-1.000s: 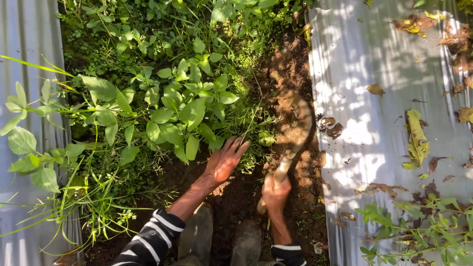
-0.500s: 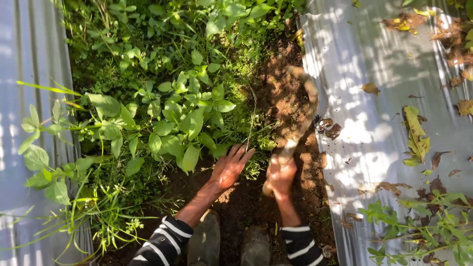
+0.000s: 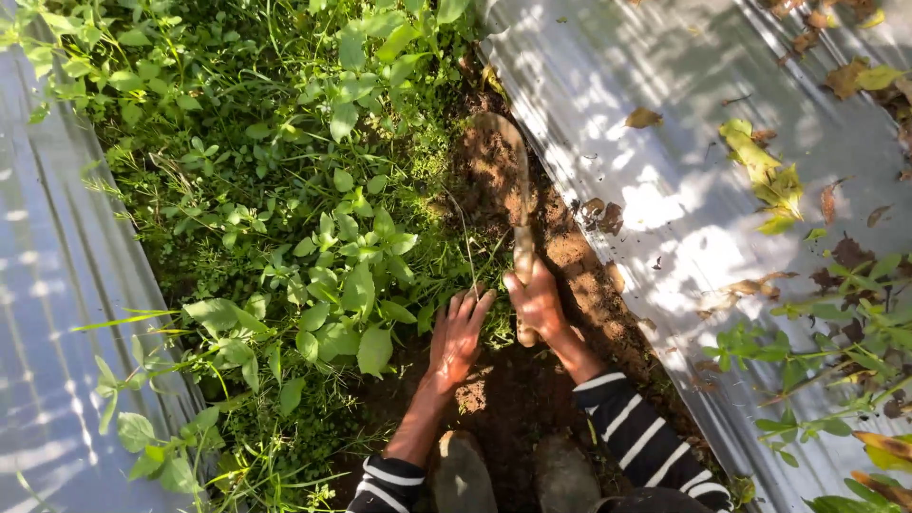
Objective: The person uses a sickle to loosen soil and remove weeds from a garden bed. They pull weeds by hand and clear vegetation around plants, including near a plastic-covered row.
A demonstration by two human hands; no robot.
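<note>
Now right hand (image 3: pixel 537 302) clenched on sickle (image 3: pixel 520 190); left hand (image 3: pixel 458 334) flat, released, beside weeds (image 3: pixel 351 275).

I see two bare hands, the left hand (image 3: pixel 458 334) and the right hand (image 3: pixel 538 302), each with bare fingers (image 3: pixel 472 306) and no gloves or rings that I can make out. Both arms wear long knitted black sleeves with thin white stripes (image 3: pixel 635 439), pushed well up the left forearm and sitting close to the wrist on the right. Below them I see the rounded toes of two dull, mud-dusted dark rubber boots (image 3: pixel 464 470)
</note>
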